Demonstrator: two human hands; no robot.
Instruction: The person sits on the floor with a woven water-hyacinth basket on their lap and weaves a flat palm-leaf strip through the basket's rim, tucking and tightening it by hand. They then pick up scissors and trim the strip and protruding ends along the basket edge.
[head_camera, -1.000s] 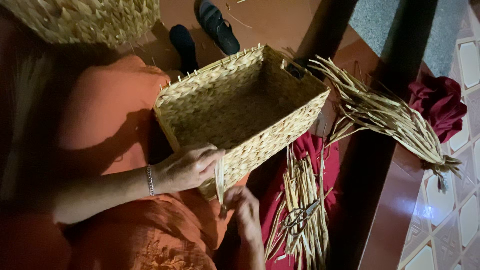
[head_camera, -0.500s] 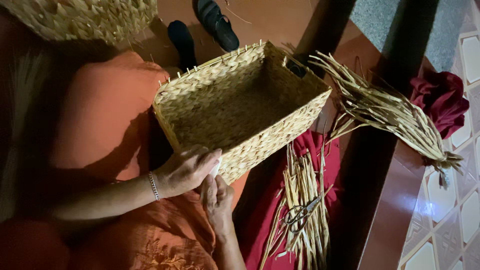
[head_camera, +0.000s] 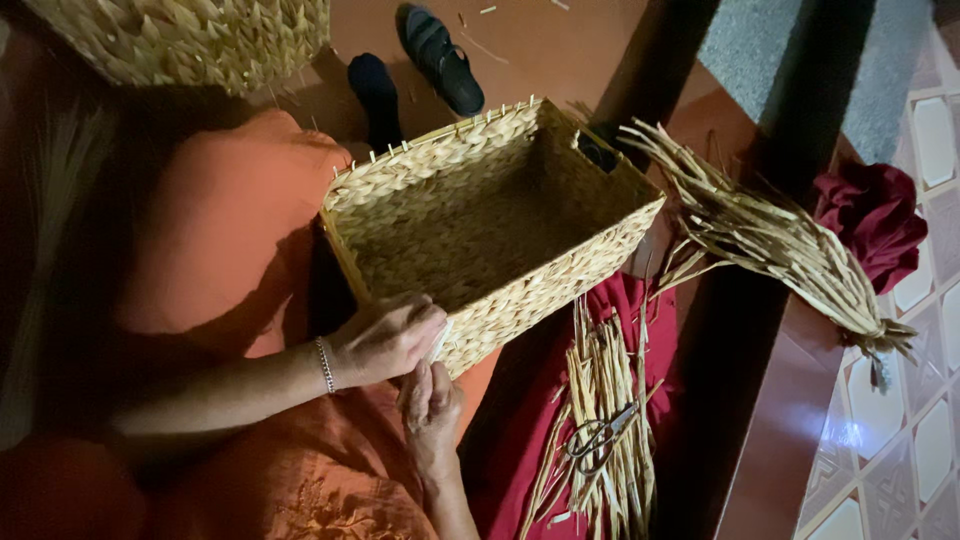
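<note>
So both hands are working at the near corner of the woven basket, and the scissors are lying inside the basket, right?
Not quite. The head view shows the scissors lying outside the basket, on a bundle of straw strips over a red cloth beside it. The rest holds: the left hand and right hand are both at the basket's near corner.

head view: worn on the person's head | faces steeply down over lap and floor | close: woven basket (head_camera: 490, 225) fills centre, hands just below it | tiled floor at right edge | only one view
</note>
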